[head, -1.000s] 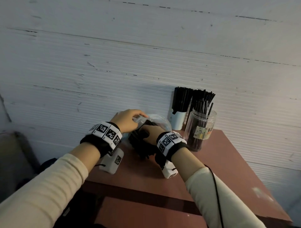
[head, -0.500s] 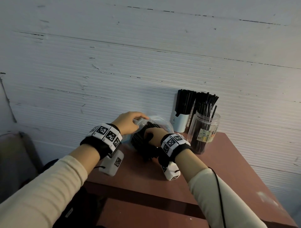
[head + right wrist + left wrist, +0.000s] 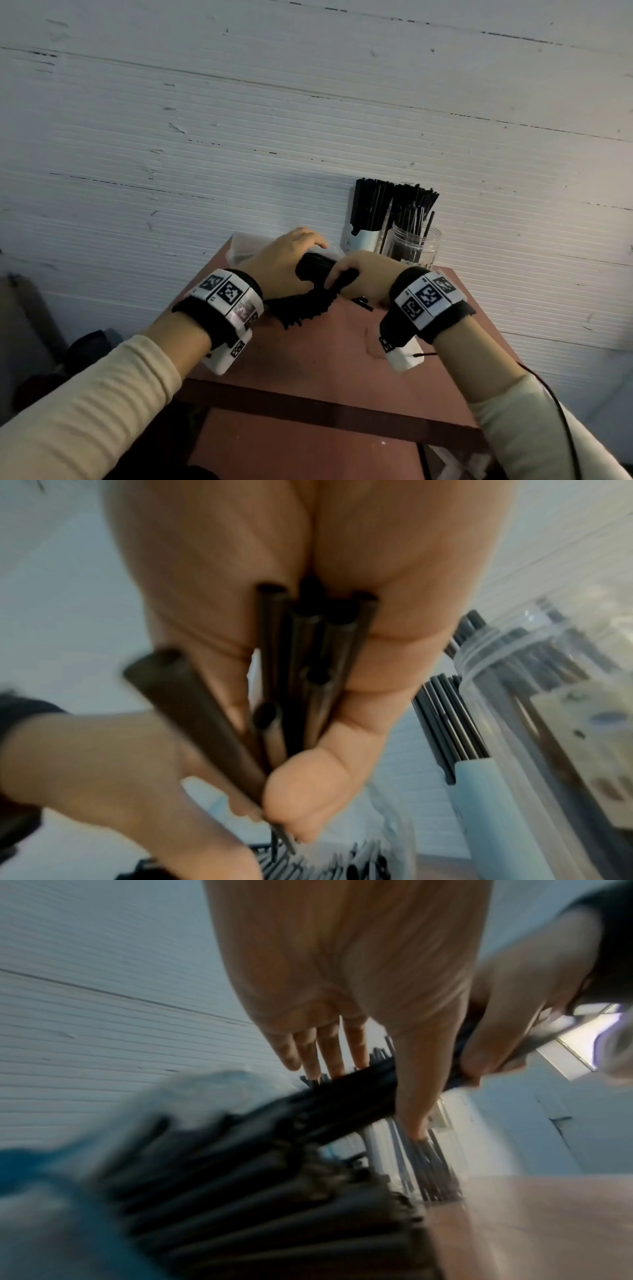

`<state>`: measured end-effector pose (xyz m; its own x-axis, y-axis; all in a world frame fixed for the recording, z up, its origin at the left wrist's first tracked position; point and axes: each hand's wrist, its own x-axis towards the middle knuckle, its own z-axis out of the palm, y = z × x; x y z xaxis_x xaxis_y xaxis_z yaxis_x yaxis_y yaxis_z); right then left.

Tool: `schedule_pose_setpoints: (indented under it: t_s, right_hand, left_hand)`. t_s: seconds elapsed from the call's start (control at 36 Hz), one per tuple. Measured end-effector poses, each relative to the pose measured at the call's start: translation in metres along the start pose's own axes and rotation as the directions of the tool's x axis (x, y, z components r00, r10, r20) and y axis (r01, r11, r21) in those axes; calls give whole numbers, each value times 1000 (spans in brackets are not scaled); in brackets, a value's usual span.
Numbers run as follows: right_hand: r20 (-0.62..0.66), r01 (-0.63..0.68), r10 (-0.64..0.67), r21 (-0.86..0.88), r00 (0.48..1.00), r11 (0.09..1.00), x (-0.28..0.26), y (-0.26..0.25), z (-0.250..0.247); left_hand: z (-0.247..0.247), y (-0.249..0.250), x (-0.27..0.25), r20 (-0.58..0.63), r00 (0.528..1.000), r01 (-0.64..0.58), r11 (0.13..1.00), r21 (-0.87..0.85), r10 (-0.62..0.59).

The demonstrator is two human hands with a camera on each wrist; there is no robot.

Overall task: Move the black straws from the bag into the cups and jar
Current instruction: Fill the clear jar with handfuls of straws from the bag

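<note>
A thick bundle of black straws [image 3: 313, 270] lies across the red-brown table [image 3: 329, 356], its loose ends fanned out towards me. My left hand [image 3: 298, 253] curls over the bundle's left part, thumb on one side and fingers on the other [image 3: 369, 1096]. The clear plastic bag [image 3: 245, 245] lies crumpled just behind that hand. My right hand [image 3: 342, 272] grips several straws [image 3: 308, 647] pulled from the bundle. A white cup [image 3: 363, 240], a clear jar [image 3: 412, 246] and a second cup hidden behind them, all packed with straws, stand at the wall.
The small table stands against a white ribbed wall [image 3: 308, 120], with its right edge near the jar. One or two loose straws [image 3: 363, 303] lie under my right hand. Dark clutter [image 3: 85, 349] sits on the floor to the left.
My right hand has drawn straws to the right, out of the bag. My left hand left the bag's mouth and closed over the bundle. The head view tilted.
</note>
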<state>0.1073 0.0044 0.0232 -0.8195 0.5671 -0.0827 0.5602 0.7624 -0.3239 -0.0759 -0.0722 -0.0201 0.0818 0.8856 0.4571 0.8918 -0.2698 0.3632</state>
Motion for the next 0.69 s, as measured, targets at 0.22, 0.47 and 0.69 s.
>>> schedule_pose_setpoints:
  t_s: [0.22, 0.47, 0.69]
  right_hand:
    - [-28, 92, -91, 51, 995, 994, -44, 4, -18]
    - [-582, 271, -140, 145, 801, 951, -67, 19, -51]
    - [-789, 385, -156, 109, 594, 916, -40, 2, -39]
  left_hand:
    - [32, 34, 27, 150, 988, -1, 951, 310, -47]
    - [30, 57, 36, 6, 982, 186, 973, -134, -187]
    - [55, 75, 37, 107, 957, 286, 796, -534, -271]
